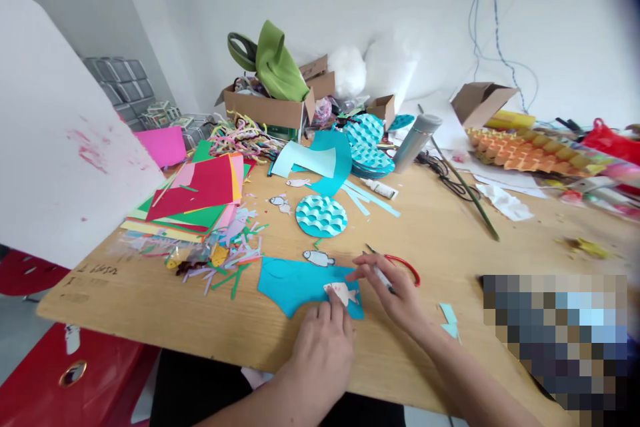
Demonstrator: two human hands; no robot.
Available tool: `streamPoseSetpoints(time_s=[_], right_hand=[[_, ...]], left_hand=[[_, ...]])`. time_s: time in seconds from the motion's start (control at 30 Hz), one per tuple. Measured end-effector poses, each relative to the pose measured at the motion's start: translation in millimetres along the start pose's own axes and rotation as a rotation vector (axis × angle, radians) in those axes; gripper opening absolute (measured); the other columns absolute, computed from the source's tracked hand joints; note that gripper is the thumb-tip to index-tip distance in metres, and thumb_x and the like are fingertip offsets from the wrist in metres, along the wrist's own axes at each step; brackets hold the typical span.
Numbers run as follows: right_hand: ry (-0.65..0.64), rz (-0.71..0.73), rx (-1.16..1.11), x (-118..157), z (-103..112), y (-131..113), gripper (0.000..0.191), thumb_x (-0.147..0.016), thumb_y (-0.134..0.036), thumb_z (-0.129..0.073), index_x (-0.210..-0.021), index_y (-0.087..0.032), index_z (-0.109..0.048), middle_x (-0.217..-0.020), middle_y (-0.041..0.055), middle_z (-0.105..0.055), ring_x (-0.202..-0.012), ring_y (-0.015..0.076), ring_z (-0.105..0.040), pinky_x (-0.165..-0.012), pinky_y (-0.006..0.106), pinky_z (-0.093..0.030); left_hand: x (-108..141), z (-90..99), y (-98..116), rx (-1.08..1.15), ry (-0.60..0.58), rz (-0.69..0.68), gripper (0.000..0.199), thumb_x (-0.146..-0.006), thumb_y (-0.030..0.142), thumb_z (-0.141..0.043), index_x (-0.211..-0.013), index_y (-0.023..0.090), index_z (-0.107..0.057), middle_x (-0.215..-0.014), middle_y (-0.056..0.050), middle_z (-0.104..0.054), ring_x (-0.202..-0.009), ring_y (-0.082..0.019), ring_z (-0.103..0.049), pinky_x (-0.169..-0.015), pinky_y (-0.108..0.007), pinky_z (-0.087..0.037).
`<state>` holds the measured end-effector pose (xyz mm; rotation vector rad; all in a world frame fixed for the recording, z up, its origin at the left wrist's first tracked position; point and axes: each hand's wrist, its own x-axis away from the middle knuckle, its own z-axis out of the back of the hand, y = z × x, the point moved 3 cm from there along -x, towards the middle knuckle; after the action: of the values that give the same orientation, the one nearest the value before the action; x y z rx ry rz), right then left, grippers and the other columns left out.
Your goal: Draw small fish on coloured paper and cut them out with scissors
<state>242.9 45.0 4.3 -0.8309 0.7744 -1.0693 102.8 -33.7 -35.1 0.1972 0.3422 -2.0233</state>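
Note:
A blue paper sheet (pixel 293 283) with a cut, uneven edge lies near the table's front. On its right part rests a white paper fish (pixel 343 292), pressed down by the fingertips of my left hand (pixel 324 340). My right hand (pixel 387 287) is just right of the fish, with its fingers closed round a pen (pixel 384 278). Another fish cutout (pixel 319 258), outlined in dark, lies at the sheet's upper edge. Red-handled scissors (pixel 405 267) sit behind my right hand, which partly hides them. A round blue disc with wavy paper (pixel 321 216) lies farther back.
Stacked coloured paper (pixel 195 190) and paper strips (pixel 235 267) lie to the left. Behind are a glue bottle (pixel 380 188), a steel flask (pixel 417 140) and a cardboard box (pixel 265 110). A green stick (pixel 465 193) and a blurred-out object (pixel 565 340) are at the right.

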Motion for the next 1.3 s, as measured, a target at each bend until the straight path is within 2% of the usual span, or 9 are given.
streamPoseSetpoints(time_s=[0.17, 0.33, 0.57, 0.67, 0.77, 0.87, 0.97, 1.1, 1.3], right_hand=[[0.002, 0.167, 0.19, 17, -4, 5, 0.023, -0.1, -0.032, -0.041, -0.099, -0.023, -0.062, -0.086, 0.0085, -0.069, -0.078, 0.0209, -0.065, -0.068, 0.034, -0.054], [-0.004, 0.29, 0.253, 16, -6, 1, 0.024, -0.1, -0.024, -0.041, -0.095, -0.022, -0.064, -0.081, 0.0072, -0.065, -0.075, 0.0198, -0.062, -0.064, 0.032, -0.052], [0.016, 0.304, 0.239, 17, -7, 3, 0.022, -0.099, -0.022, -0.042, -0.097, -0.021, -0.064, -0.081, 0.007, -0.064, -0.075, 0.0193, -0.061, -0.065, 0.031, -0.051], [0.029, 0.26, 0.209, 19, -7, 7, 0.021, -0.099, -0.026, -0.043, -0.1, -0.021, -0.064, -0.083, 0.0072, -0.066, -0.075, 0.0196, -0.062, -0.065, 0.032, -0.051], [0.069, 0.171, 0.104, 18, -2, 6, 0.026, -0.1, -0.032, -0.042, -0.114, -0.021, -0.061, -0.086, 0.0066, -0.069, -0.083, 0.0203, -0.065, -0.075, 0.033, -0.052], [0.182, 0.095, -0.047, 11, 5, -2, 0.036, -0.1, -0.042, -0.043, -0.122, -0.021, -0.061, -0.076, 0.0027, -0.067, -0.077, 0.0186, -0.065, -0.076, 0.032, -0.052], [0.3, 0.037, -0.163, -2, 7, -10, 0.041, -0.096, -0.052, -0.046, -0.1, -0.019, -0.071, -0.065, 0.0007, -0.061, -0.062, 0.0157, -0.059, -0.064, 0.029, -0.049], [0.308, -0.074, -0.315, -18, -7, -12, 0.046, -0.089, -0.058, -0.054, -0.073, -0.018, -0.068, -0.064, 0.0028, -0.061, -0.057, 0.0144, -0.057, -0.055, 0.027, -0.047], [0.342, -0.248, -0.494, -16, -22, 1, 0.042, -0.078, -0.06, -0.066, -0.077, -0.017, -0.066, -0.058, 0.0005, -0.059, -0.049, 0.0142, -0.054, -0.045, 0.026, -0.043]], left_hand=[[-7, 6.8, -23, 0.228, -0.12, -0.016, 0.039, -0.088, 0.014, -0.055, -0.127, 0.009, -0.059, -0.12, -0.014, -0.063, -0.093, -0.021, -0.059, -0.077, -0.034, -0.051], [-13, 16.7, -43, 0.405, -0.261, -0.045, 0.04, -0.088, 0.008, -0.047, -0.125, 0.015, -0.06, -0.127, -0.007, -0.062, -0.099, -0.022, -0.058, -0.082, -0.034, -0.053], [-12, 16.4, -32, 0.337, -0.19, -0.021, 0.045, -0.09, 0.015, -0.049, -0.134, 0.016, -0.055, -0.127, -0.009, -0.062, -0.098, -0.026, -0.056, -0.083, -0.041, -0.051], [-10, 12.8, -24, 0.309, -0.137, 0.02, 0.045, -0.088, 0.019, -0.053, -0.132, 0.012, -0.057, -0.127, -0.013, -0.061, -0.098, -0.027, -0.056, -0.083, -0.042, -0.05], [-7, 8.8, -20, 0.302, -0.117, 0.046, 0.045, -0.087, 0.022, -0.055, -0.13, 0.01, -0.058, -0.129, -0.015, -0.06, -0.098, -0.027, -0.055, -0.082, -0.042, -0.049], [-3, 7.0, -17, 0.304, -0.071, 0.06, 0.045, -0.086, 0.022, -0.056, -0.13, 0.013, -0.058, -0.131, -0.014, -0.059, -0.101, -0.027, -0.055, -0.085, -0.042, -0.047], [0, 6.8, -15, 0.274, 0.001, 0.068, 0.042, -0.087, 0.023, -0.055, -0.128, 0.013, -0.06, -0.131, -0.013, -0.06, -0.111, -0.029, -0.053, -0.092, -0.045, -0.042], [-1, 7.0, -11, 0.219, 0.082, 0.03, 0.039, -0.089, 0.025, -0.052, -0.121, 0.009, -0.064, -0.128, -0.016, -0.061, -0.123, -0.03, -0.047, -0.105, -0.048, -0.032], [-6, -0.4, -5, 0.163, 0.122, -0.041, 0.037, -0.091, 0.021, -0.045, -0.115, 0.004, -0.067, -0.122, -0.018, -0.064, -0.121, -0.027, -0.05, -0.108, -0.045, -0.031]])
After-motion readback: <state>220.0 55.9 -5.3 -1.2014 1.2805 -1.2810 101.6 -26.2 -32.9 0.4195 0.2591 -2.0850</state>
